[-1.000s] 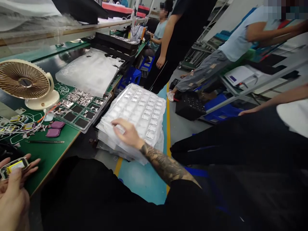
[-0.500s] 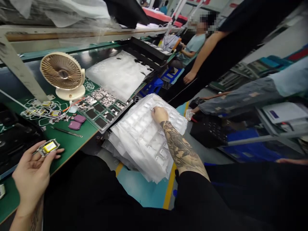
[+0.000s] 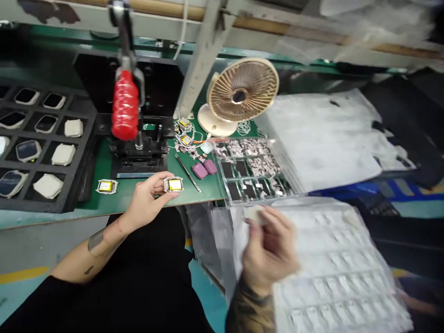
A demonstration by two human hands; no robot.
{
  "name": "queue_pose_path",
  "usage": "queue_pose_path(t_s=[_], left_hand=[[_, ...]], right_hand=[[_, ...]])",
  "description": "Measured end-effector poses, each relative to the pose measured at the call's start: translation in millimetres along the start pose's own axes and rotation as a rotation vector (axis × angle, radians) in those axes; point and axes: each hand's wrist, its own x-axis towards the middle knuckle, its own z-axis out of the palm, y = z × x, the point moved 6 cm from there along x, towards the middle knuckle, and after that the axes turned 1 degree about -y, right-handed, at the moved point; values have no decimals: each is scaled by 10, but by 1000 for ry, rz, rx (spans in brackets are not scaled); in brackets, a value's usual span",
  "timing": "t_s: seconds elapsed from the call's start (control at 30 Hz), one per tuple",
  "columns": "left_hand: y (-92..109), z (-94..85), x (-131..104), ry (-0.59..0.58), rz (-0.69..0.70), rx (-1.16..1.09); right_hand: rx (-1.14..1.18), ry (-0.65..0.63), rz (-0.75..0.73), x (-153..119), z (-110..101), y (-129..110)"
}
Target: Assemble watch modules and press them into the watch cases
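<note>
Green surface (image 3: 194, 192) carried one fan (image 3: 242, 92) and one red-handled press (image 3: 125, 105). At its front edge, left hand (image 3: 145, 201) pinched one yellow-faced module (image 3: 173, 184); right hand (image 3: 268, 252), blurred, gripped a small pale piece (image 3: 255, 213) over clear trays (image 3: 333, 268).

We can't make out the small pale piece (image 3: 254, 213) pinched in the motion-blurred right hand (image 3: 268, 252); blister tray (image 3: 333, 263) runs off at 5 o'clock (cells smeared); black tray (image 3: 45, 134) is cut off at 9 o'clock.
</note>
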Motion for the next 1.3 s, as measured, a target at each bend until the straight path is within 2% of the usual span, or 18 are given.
queue_pose_path(t_s=[0.1,0.17,0.23,0.33,0.5,0.57,0.63,0.7,0.77,0.87,1.03,1.13,1.23,1.3], left_hand=[[95,-135,-69,14,8,19],[137,-287,-113,70,18,11],[145,-430,-154,120,14,-24],[109,-557,-204,161,-10,-74],[89,-513,-209,101,12,-189],[90,-487,-187,96,15,-256],[92,-479,-163,111,16,-281],[96,-478,-145,120,22,-273],[98,-471,-136,100,25,-261],[112,-472,-136,55,30,-205],[163,-505,-154,30,51,-73],[218,-551,-180,103,148,67],[311,-594,-231,201,336,276],[363,-598,-264,216,452,384]], right_hand=[[334,-319,-137,-29,950,-522],[483,-471,-238,22,1389,-769],[557,-558,-320,80,1671,-932],[585,-641,-367,101,1917,-1046],[540,-703,-370,0,2035,-1050],[531,-675,-381,-21,1998,-1040],[531,-618,-304,3,1948,-988],[548,-590,-163,40,1920,-906],[578,-638,-79,55,1927,-862],[599,-729,-81,61,1951,-872],[649,-717,-54,72,1981,-920],[637,-725,-40,49,2012,-965],[595,-734,-62,18,2031,-1010],[576,-715,-84,2,2027,-1035]])
